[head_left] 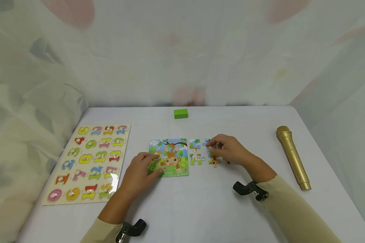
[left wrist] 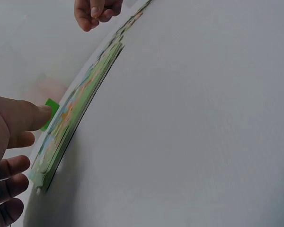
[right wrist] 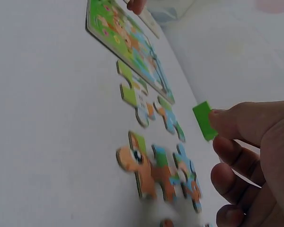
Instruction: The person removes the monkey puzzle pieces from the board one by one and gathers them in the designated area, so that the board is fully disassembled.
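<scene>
A square jigsaw board [head_left: 182, 171] with a monkey picture lies flat on the white table. My left hand [head_left: 140, 175] is at its left side, fingers spread over the picture with nothing pinched between them. To the right of the board lie loose jigsaw pieces [head_left: 196, 159] in small groups. Above the farther group hovers my right hand [head_left: 231, 150], partly covering it in the head view. In the right wrist view, the thumb and loosely bent fingers [right wrist: 227, 179] hold nothing, and brown-and-blue monkey pieces [right wrist: 144, 165] lie beside them on the table.
A wooden number board [head_left: 126, 140] with knobbed digits lies at the left. Behind the jigsaw is a green block [head_left: 180, 114]. A gold microphone [head_left: 293, 157] lies at the right. A patterned curtain [head_left: 182, 67] hangs behind the table.
</scene>
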Demonstrator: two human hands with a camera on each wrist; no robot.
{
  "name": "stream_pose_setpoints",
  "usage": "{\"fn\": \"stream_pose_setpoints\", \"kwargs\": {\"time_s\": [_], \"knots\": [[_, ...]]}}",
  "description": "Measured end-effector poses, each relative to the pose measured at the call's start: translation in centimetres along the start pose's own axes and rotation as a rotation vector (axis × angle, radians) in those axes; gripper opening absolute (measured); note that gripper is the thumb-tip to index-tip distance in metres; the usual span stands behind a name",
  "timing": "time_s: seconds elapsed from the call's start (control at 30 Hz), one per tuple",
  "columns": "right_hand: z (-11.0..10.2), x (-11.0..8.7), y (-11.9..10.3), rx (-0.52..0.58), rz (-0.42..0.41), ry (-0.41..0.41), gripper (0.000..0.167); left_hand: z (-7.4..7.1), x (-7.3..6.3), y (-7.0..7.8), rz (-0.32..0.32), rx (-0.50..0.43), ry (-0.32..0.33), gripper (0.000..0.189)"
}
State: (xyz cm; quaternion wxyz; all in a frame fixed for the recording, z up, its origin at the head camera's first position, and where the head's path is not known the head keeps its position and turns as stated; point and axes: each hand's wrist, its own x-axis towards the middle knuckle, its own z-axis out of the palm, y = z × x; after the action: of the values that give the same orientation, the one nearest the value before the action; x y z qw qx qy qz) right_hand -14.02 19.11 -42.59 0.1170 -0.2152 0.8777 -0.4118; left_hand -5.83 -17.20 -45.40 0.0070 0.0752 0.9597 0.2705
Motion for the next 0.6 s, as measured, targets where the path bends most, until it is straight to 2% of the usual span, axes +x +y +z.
{"fn": "stream_pose_setpoints", "kwargs": {"time_s": [0.1,0.37,0.6], "knots": [[0.6,0.7,-0.7,-0.003,-0.006,-0.029,0.021,-0.3,-0.2,-0.3,-0.032,0.002,-0.014,0.059],[1.9,2.3,-1.9,0.010,-0.035,-0.106,0.023,-1.0,-0.3,-1.3,-0.018,0.013,-0.019,0.065],[4.1,3.9,-3.2,0.025,-0.065,-0.185,0.025,-1.5,-0.7,-1.7,-0.052,-0.020,-0.047,0.066]]}}
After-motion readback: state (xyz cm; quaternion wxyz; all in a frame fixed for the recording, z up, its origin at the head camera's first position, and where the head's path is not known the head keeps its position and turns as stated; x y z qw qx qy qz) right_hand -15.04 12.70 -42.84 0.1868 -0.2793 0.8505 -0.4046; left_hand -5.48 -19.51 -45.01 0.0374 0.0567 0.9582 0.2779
